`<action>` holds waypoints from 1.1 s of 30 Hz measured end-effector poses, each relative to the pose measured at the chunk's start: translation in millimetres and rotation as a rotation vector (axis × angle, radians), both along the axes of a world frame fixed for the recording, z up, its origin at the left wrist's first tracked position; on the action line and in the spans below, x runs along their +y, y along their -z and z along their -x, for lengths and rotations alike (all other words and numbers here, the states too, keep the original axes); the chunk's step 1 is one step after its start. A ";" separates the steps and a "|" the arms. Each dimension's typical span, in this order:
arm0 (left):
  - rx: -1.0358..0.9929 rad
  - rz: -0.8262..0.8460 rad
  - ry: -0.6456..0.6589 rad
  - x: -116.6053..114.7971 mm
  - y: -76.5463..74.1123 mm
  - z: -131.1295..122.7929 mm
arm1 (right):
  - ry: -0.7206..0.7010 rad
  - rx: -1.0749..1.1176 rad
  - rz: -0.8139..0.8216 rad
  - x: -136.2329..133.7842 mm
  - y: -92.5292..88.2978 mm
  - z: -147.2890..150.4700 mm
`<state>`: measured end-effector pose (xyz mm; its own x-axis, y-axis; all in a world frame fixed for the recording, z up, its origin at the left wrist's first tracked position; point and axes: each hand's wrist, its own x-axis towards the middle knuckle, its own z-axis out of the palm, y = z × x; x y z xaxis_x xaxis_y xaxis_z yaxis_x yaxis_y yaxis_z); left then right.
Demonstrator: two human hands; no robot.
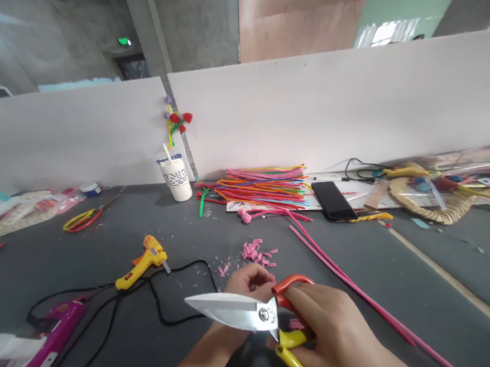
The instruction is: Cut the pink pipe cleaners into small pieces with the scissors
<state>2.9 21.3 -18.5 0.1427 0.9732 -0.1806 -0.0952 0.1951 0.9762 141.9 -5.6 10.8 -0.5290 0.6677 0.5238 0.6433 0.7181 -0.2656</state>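
Observation:
My right hand [334,322] is wrapped round the handles of a pair of scissors [237,310], one handle red and the other yellow. Their silver blades point left and pass in front of my left wrist. Just beyond the blades, my left hand [247,281] has its fingers curled together; a bit of pink shows at the fingertips, too small to make out. A pile of short cut pink pieces [256,252] lies on the table past my left hand. Some pink shows below the scissors near my right fingers. Long pink pipe cleaners [344,277] stretch along the table to the right.
A yellow glue gun [141,263] and a purple glue gun [46,345] lie left among black cords. Behind stand a white cup [177,180] and a stack of coloured pipe cleaners [262,188]. A phone [333,201] and another pair of scissors [86,218] lie further out.

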 end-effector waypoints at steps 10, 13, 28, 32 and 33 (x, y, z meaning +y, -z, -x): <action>-0.038 -0.022 0.002 -1.0 -0.8 0.7 | 0.040 -0.028 -0.002 3.3 9.4 -2.7; -0.044 -0.003 -0.039 -0.4 1.0 0.3 | 0.061 -0.019 0.065 5.3 11.7 -4.8; -0.332 -0.162 -0.281 -0.4 -21.6 22.5 | 0.325 -0.226 0.352 21.7 21.7 -17.4; -0.366 -0.182 -0.283 0.4 -21.1 23.6 | 0.305 -0.240 0.300 20.9 23.9 -17.0; -0.374 -0.180 -0.278 0.3 -21.2 23.7 | 0.300 -0.239 0.288 20.9 24.3 -17.0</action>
<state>-20.8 21.7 2.7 -0.1035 0.9946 0.0082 -0.4694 -0.0561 0.8812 159.0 15.3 -13.5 -0.3743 0.9092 0.1822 0.8780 0.4107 -0.2458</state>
